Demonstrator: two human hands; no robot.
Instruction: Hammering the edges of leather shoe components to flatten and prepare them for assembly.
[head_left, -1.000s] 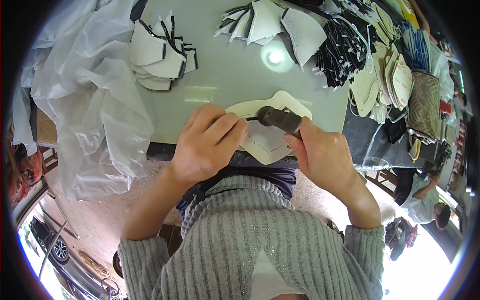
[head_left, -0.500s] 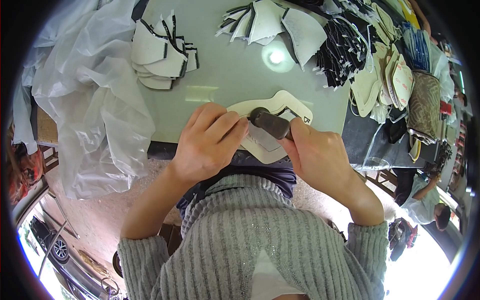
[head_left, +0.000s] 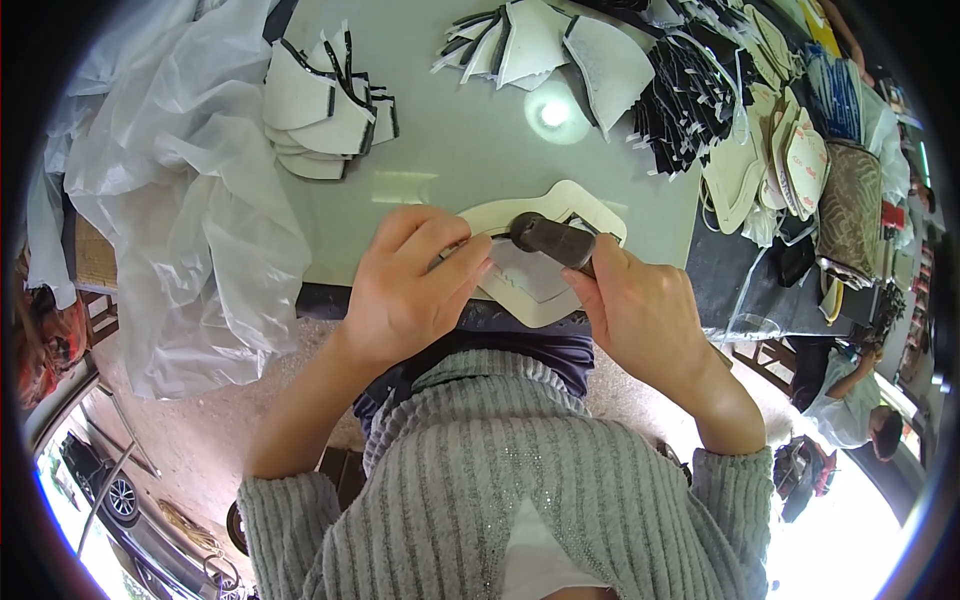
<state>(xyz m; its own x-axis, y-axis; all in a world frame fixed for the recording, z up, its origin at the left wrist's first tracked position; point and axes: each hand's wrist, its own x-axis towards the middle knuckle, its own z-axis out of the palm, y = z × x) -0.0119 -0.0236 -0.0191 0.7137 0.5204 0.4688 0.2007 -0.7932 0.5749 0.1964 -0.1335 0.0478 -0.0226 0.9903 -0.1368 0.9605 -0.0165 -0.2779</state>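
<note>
A cream curved pattern board (head_left: 582, 204) lies at the table's near edge, with a paler flat piece (head_left: 525, 272) inside its outline. My right hand (head_left: 645, 315) is closed round the handle of a hammer. The dark, worn hammer head (head_left: 552, 243) is over the far part of the pale piece; whether it touches cannot be made out. My left hand (head_left: 405, 285) is at the left end of the board, its fingers bent and closed on the dark edge strip of the pale piece. The fingers partly hide that edge.
White dark-edged pieces (head_left: 320, 125) are stacked at the far left, with more white pieces (head_left: 530, 45) at the back. Right of these are a black strip bundle (head_left: 690, 105) and cream patterns (head_left: 735, 180). Plastic sheeting (head_left: 190, 220) drapes over the left side. A person (head_left: 845, 410) is at far right.
The hammer and my right hand have shifted slightly to the right. My left hand has drawn back a little to the left, its fingers showing more of the dark edge.
</note>
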